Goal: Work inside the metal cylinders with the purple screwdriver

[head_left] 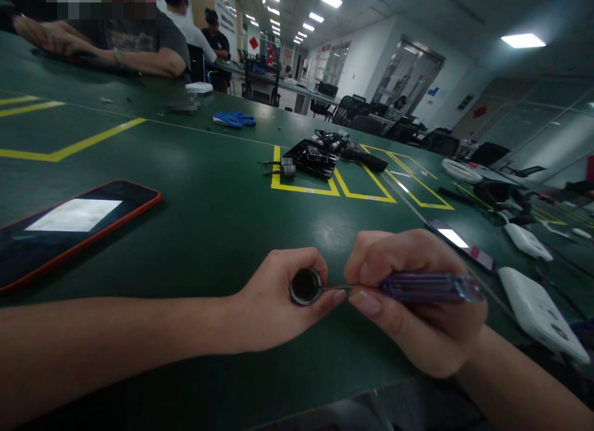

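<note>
My left hand (273,301) is closed round a small hollow metal cylinder (305,287), its dark round opening turned up toward me. In my right hand (422,319) is a screwdriver (420,288) with a clear purple handle, held nearly level. Its thin shaft points left, and the tip meets the cylinder's right rim, though I cannot tell whether it goes in. Both hands are above the green table (195,245), close to its front edge.
A red-cased phone (78,223) lies at left. Farther back are a blue glove (234,119), small metal motor-like parts (284,168) and a black bag (313,157) inside yellow tape. Another phone (461,244) and white devices (541,313) lie at right. A person (139,41) sits across the table.
</note>
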`<state>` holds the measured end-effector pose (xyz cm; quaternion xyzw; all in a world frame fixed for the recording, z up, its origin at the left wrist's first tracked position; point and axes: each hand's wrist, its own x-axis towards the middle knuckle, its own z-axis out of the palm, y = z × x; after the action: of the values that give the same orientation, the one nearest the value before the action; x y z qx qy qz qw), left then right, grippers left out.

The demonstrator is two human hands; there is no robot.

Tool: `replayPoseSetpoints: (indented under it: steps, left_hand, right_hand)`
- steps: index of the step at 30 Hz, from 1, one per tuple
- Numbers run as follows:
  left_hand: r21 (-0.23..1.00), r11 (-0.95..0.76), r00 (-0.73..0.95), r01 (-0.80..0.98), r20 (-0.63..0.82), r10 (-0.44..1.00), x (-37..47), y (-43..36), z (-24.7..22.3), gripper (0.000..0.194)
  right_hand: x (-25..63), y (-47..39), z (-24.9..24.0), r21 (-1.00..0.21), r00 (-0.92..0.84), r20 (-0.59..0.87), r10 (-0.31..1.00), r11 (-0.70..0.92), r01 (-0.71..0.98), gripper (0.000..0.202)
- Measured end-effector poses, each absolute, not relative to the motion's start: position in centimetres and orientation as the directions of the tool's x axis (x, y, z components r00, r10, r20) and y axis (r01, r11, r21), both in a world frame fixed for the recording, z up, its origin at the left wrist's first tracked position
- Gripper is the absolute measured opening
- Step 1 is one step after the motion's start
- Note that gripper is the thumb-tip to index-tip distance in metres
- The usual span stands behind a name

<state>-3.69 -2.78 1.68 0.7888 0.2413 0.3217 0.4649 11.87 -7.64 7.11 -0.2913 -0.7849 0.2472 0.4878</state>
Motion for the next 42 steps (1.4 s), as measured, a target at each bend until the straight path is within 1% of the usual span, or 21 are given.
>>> replayPoseSetpoints:
  steps: [2, 8, 14, 19, 23, 29, 32, 36, 42]
  left_hand:
    - [0.897, -0.434, 0.672, 0.084, 0.270, 0.689, -3.7, -2.8, 1.7, 0.025]
    - [0.901, -0.429, 0.679, 0.055, 0.282, 0.678, -3.6, -2.7, 1.6, 0.023]
    - [0.897, -0.440, 0.672, 0.044, 0.300, 0.677, -3.7, -2.6, 1.5, 0.023]
    - [0.888, -0.457, 0.670, 0.043, 0.314, 0.673, -3.7, -2.7, 1.5, 0.022]
    - [0.877, -0.476, 0.666, 0.058, 0.321, 0.673, -3.7, -2.7, 1.4, 0.023]
    - [0.867, -0.490, 0.667, 0.087, 0.315, 0.675, -3.8, -2.7, 1.5, 0.022]
    - [0.852, -0.513, 0.666, 0.105, 0.323, 0.672, -3.9, -2.6, 1.6, 0.022]
    - [0.830, -0.543, 0.661, 0.126, 0.338, 0.670, -3.9, -2.5, 1.7, 0.020]
    - [0.815, -0.566, 0.652, 0.124, 0.363, 0.666, -3.7, -2.5, 1.4, 0.018]
  right_hand:
    - [11.7, -7.7, 6.9, -0.660, -0.383, 0.619, 0.686, 0.718, 0.219, 0.018]
    - [11.8, -7.8, 6.7, -0.556, -0.461, 0.652, 0.602, 0.793, 0.250, 0.019]
    - [11.9, -7.9, 7.1, -0.517, -0.481, 0.636, 0.604, 0.796, 0.315, 0.024]
    - [11.9, -7.9, 7.4, -0.465, -0.502, 0.644, 0.577, 0.817, 0.341, 0.026]
    - [11.8, -8.2, 7.6, -0.513, -0.428, 0.685, 0.589, 0.808, 0.290, 0.026]
    - [12.2, -9.0, 6.8, -0.593, -0.311, 0.655, 0.688, 0.724, 0.353, 0.024]
    - [12.2, -9.1, 5.8, -0.645, -0.268, 0.657, 0.704, 0.710, 0.282, 0.024]
    - [12.2, -9.0, 4.5, -0.686, -0.205, 0.666, 0.718, 0.696, 0.212, 0.028]
    - [11.8, -8.9, 3.3, -0.715, -0.013, 0.697, 0.717, 0.696, 0.060, 0.019]
